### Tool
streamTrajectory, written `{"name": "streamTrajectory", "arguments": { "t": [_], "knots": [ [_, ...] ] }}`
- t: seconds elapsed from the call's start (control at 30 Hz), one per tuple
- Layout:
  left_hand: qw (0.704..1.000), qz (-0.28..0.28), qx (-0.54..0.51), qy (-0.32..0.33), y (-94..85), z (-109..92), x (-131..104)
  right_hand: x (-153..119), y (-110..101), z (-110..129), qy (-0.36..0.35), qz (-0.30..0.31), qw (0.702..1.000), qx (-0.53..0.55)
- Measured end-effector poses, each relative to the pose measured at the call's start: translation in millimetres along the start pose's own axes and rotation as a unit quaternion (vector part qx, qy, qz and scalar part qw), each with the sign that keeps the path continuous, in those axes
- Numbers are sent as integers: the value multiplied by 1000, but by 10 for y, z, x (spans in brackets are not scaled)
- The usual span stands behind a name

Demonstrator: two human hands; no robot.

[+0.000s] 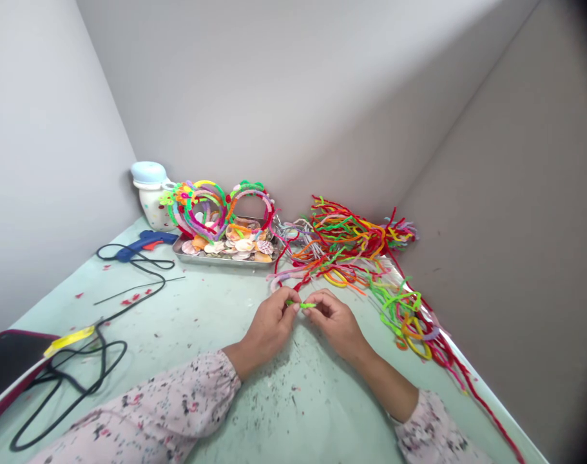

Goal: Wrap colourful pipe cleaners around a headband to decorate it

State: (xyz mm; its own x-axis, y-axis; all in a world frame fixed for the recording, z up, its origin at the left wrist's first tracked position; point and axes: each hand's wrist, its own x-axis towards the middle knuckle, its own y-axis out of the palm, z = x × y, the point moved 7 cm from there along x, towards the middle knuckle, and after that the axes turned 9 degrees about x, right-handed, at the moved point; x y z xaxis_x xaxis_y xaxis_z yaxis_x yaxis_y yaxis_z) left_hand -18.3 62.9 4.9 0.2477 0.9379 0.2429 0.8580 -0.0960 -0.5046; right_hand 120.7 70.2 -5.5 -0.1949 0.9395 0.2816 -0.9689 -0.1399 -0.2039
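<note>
Between my two hands is a short piece of bright green pipe cleaner (307, 305), small and partly covered by fingers. My left hand (272, 320) pinches one end of it between thumb and fingertips. Its other end is pinched by my right hand (337, 322), whose fingers are curled. Both hands are held close together over the middle of the table. Just beyond them lie loose red and pink pipe cleaners. How the green piece is bent or twisted is too small to make out.
A metal tray (225, 260) of seashells (245, 245) holds pipe-cleaner headbands (196, 212) at the back. Right of it spreads a heap of coloured pipe cleaners (351, 232). On the left are a blue glue gun (141, 245), a black cord (113, 316) and a white cup (155, 203).
</note>
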Motion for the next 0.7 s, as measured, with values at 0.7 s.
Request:
{"name": "streamTrajectory", "arguments": {
  "t": [0.7],
  "knots": [
    [1000,-6,-1,7,15,4,11,3,13,-27,33,6,999,30]
  ]
}}
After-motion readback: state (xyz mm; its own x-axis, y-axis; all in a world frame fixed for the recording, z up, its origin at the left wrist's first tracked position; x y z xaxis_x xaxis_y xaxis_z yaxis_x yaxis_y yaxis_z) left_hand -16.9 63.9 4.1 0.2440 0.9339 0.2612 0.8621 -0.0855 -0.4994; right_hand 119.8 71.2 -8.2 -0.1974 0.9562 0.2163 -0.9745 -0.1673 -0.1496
